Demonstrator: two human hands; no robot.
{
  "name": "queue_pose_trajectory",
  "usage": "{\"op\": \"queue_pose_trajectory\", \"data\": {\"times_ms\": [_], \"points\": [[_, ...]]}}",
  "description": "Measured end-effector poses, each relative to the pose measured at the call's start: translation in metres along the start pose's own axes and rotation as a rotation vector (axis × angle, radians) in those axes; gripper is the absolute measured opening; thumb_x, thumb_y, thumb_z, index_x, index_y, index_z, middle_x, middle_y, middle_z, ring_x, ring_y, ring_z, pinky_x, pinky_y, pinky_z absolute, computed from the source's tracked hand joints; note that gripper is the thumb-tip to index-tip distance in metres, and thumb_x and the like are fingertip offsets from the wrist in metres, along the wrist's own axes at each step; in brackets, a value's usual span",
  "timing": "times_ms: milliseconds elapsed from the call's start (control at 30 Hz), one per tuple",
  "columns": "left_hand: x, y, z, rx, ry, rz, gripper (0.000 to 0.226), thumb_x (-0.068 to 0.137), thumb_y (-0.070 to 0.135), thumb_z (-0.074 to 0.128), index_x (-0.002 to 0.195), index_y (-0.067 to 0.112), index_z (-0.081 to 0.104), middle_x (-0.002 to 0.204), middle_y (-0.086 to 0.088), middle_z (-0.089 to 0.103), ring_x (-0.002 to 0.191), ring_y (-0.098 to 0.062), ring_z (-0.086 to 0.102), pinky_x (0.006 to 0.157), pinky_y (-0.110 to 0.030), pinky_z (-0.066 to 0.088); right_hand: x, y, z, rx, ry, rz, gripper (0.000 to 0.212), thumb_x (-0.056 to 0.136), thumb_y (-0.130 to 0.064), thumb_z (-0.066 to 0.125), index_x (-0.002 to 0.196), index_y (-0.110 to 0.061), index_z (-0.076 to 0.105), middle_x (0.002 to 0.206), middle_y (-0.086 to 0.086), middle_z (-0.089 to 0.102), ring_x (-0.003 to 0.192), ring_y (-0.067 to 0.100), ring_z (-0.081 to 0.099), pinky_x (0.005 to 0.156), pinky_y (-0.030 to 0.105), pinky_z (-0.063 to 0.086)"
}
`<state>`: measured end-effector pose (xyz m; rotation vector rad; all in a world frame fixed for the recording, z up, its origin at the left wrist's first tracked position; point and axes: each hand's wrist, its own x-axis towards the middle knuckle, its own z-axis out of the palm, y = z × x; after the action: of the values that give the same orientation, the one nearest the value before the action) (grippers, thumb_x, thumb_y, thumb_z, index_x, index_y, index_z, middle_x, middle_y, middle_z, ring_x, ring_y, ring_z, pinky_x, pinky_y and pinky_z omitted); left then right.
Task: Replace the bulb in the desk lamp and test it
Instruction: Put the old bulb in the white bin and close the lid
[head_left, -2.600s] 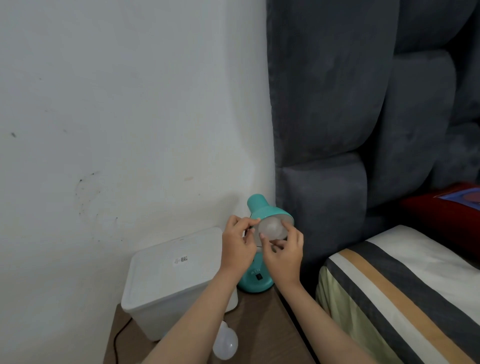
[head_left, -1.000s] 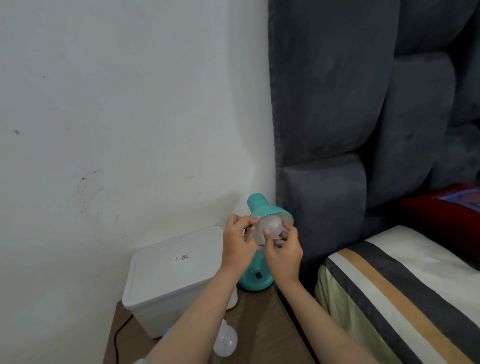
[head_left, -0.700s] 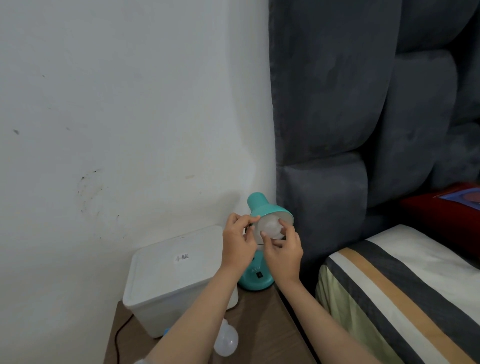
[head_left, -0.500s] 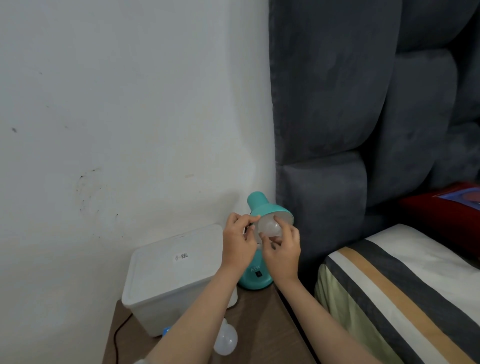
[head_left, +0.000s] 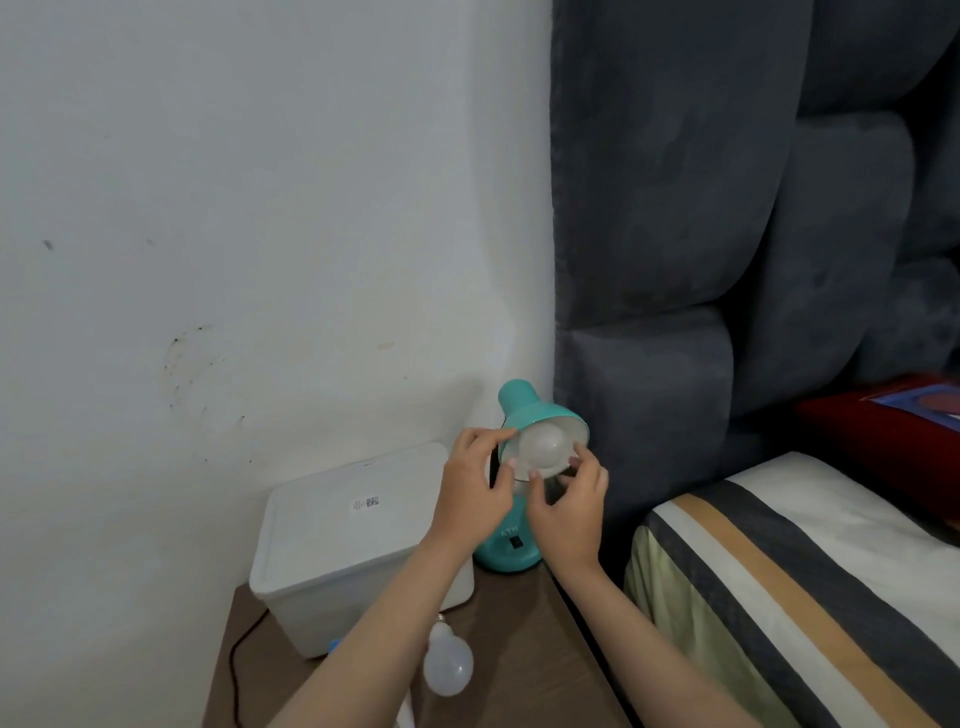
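A teal desk lamp (head_left: 524, 410) stands at the back of a brown bedside table (head_left: 524, 639), its shade tilted toward me. A frosted white bulb (head_left: 543, 447) sits in the shade's mouth, unlit. My left hand (head_left: 472, 488) pinches the shade's left rim. My right hand (head_left: 569, 506) has its fingertips around the bulb's lower edge. A second white bulb (head_left: 448, 662) lies on the table near my left forearm.
A white lidded plastic box (head_left: 343, 530) fills the table's left side, with a dark cable (head_left: 236, 660) running past it. A grey padded headboard (head_left: 701, 234) rises right of the lamp. A bed with a striped cover (head_left: 800, 587) lies close on the right.
My right hand's fingers have shifted around the bulb, from its right side and front down to its lower edge. My left hand has stayed on the shade's rim.
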<state>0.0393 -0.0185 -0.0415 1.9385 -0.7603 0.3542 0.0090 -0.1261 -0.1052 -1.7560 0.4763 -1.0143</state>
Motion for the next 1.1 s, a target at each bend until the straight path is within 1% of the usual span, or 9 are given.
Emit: {"op": "queue_pose_trajectory", "data": {"times_ms": [100, 200, 300, 400, 533, 633, 800, 933, 1100], "points": [[-0.027, -0.012, -0.017, 0.025, 0.051, -0.076, 0.035, 0.085, 0.011, 0.060, 0.119, 0.018, 0.056, 0.114, 0.003, 0.052, 0.107, -0.005, 0.049, 0.090, -0.001, 0.030, -0.021, 0.003, 0.005, -0.054, 0.020, -0.106, 0.035, 0.080, -0.012, 0.068, 0.111, -0.006, 0.052, 0.103, 0.003, 0.049, 0.094, 0.023, 0.055, 0.081, 0.043, 0.053], [-0.053, -0.041, -0.040, 0.125, 0.095, -0.212, 0.041, 0.084, 0.020, 0.063, 0.123, 0.017, 0.051, 0.128, -0.004, 0.049, 0.123, -0.017, 0.044, 0.105, -0.025, 0.031, -0.038, 0.001, 0.018, -0.127, -0.146, -0.249, 0.020, 0.078, -0.013, 0.068, 0.094, -0.009, 0.056, 0.088, 0.001, 0.051, 0.083, 0.017, 0.052, 0.075, 0.044, 0.052], [-0.070, -0.068, -0.068, 0.371, 0.118, -0.386, 0.056, 0.081, 0.042, 0.064, 0.129, 0.021, 0.045, 0.142, -0.011, 0.036, 0.135, -0.026, 0.030, 0.113, -0.052, 0.018, -0.040, -0.010, 0.035, -0.152, -0.358, -0.250, 0.038, 0.075, -0.025, 0.071, 0.107, -0.010, 0.057, 0.101, 0.004, 0.055, 0.097, 0.019, 0.053, 0.088, 0.036, 0.048], [-0.077, -0.086, -0.098, 0.500, 0.111, -0.569, 0.083, 0.072, 0.063, 0.061, 0.138, 0.023, 0.032, 0.151, -0.015, 0.020, 0.140, -0.032, 0.015, 0.111, -0.059, 0.008, -0.031, -0.023, 0.050, -0.199, -0.585, -0.168, 0.071, 0.071, -0.037, 0.077, 0.130, -0.013, 0.045, 0.127, 0.006, 0.045, 0.120, 0.020, 0.043, 0.099, 0.023, 0.033], [-0.078, -0.108, -0.133, 0.591, -0.015, -0.744, 0.120, 0.050, 0.083, 0.060, 0.143, 0.023, 0.016, 0.150, -0.017, 0.019, 0.140, -0.035, 0.012, 0.109, -0.063, 0.009, -0.013, -0.027, 0.066, -0.389, -0.857, -0.091, 0.117, 0.051, -0.053, 0.084, 0.146, -0.020, 0.024, 0.148, 0.006, 0.027, 0.137, 0.021, 0.028, 0.111, 0.032, 0.028], [-0.078, -0.118, -0.145, 0.577, -0.065, -0.771, 0.129, 0.042, 0.081, 0.068, 0.143, 0.023, 0.013, 0.145, -0.017, 0.026, 0.136, -0.036, 0.023, 0.109, -0.060, 0.017, -0.007, -0.025, 0.077, -0.474, -0.954, -0.043, 0.131, 0.042, -0.058, 0.085, 0.148, -0.021, 0.018, 0.150, 0.009, 0.026, 0.139, 0.026, 0.025, 0.113, 0.039, 0.028], [-0.076, -0.117, -0.152, 0.443, -0.050, -0.755, 0.124, 0.043, 0.065, 0.081, 0.140, 0.014, 0.023, 0.134, -0.017, 0.032, 0.126, -0.036, 0.034, 0.105, -0.047, 0.036, -0.009, -0.029, 0.083, -0.558, -0.968, -0.043, 0.123, 0.044, -0.057, 0.086, 0.144, -0.015, 0.028, 0.142, 0.012, 0.030, 0.134, 0.029, 0.028, 0.112, 0.038, 0.031], [-0.076, -0.110, -0.154, 0.433, -0.002, -0.702, 0.101, 0.043, 0.062, 0.083, 0.120, 0.012, 0.042, 0.128, -0.016, 0.031, 0.122, -0.037, 0.032, 0.102, -0.046, 0.038, -0.010, -0.036, 0.082, -0.541, -0.938, -0.060, 0.117, 0.050, -0.050, 0.087, 0.145, -0.015, 0.027, 0.144, 0.013, 0.022, 0.135, 0.030, 0.020, 0.112, 0.037, 0.025], [-0.071, -0.096, -0.160, 0.369, 0.069, -0.641, 0.099, 0.044, 0.058, 0.084, 0.120, 0.011, 0.042, 0.133, -0.014, 0.026, 0.126, -0.034, 0.025, 0.104, -0.046, 0.035, -0.006, -0.052, 0.078, -0.484, -0.902, -0.099, 0.114, 0.052, -0.045, 0.087, 0.144, -0.015, 0.026, 0.146, 0.012, 0.016, 0.134, 0.029, 0.015, 0.112, 0.037, 0.023]]}}
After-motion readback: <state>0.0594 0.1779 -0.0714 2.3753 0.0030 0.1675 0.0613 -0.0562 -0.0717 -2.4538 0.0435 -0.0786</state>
